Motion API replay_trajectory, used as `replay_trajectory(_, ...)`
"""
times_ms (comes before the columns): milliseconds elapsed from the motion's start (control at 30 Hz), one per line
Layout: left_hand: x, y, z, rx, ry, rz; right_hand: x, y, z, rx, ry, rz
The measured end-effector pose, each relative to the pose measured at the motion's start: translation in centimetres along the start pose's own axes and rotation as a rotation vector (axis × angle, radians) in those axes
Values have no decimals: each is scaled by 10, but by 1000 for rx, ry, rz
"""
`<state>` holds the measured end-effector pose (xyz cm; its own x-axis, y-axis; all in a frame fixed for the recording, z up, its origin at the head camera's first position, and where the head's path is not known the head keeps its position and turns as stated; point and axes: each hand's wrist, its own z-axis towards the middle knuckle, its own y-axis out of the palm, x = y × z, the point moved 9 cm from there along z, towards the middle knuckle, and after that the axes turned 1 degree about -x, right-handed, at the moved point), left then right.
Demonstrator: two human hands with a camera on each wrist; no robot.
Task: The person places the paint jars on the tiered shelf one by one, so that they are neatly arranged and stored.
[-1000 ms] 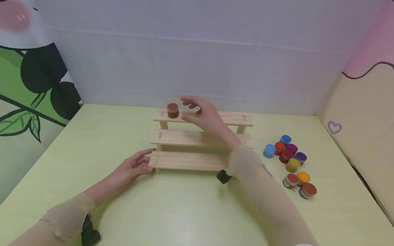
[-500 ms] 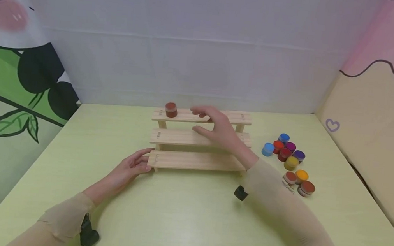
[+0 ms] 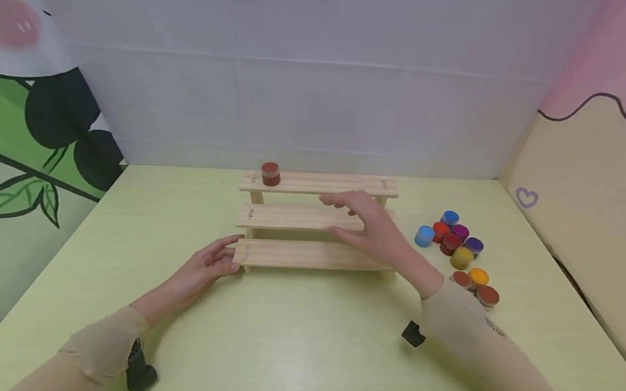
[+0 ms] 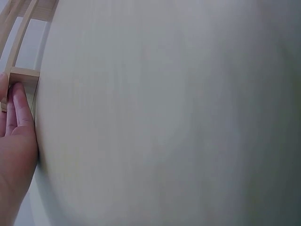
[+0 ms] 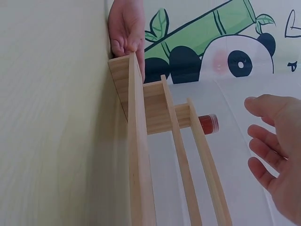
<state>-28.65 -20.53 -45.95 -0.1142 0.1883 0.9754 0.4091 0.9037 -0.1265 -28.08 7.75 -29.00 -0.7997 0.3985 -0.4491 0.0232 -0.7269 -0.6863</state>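
**Wooden rack (image 3: 308, 255) held at one end**

The left hand (image 3: 211, 260) grips the left end of the lowest shelf between thumb and fingers. The right hand (image 3: 376, 231) hovers near the shelves' right part, holding nothing, thumb apart from its relaxed fingers. One reddish-brown jar (image 3: 271, 174) stands upright on the top shelf, near its left end. Other coloured jars (image 3: 451, 244) cluster on the table (image 3: 300, 343), right of the rack.
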Motion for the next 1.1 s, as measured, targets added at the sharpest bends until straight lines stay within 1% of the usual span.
replay_trajectory(200,0,-2,-1,11,-3,11,-5,-9,-12,6,-26,-30)
replay_trajectory(500,-1,-2,-2,14,-12,13,-3,-22,-33,35,-26,-48)
replay_trajectory(567,-1,-3,-2,14,-13,15,0,-24,-39,31,-6,-45)
replay_trajectory(733,-2,-2,-3,13,-16,9,10,-28,-56,-8,79,-57)
replay_trajectory(900,-2,-2,-3,8,-14,6,17,-30,-74,-26,119,-86)
replay_trajectory(1100,1,0,-2,3,-3,7,27,-38,-95,-37,183,-136)
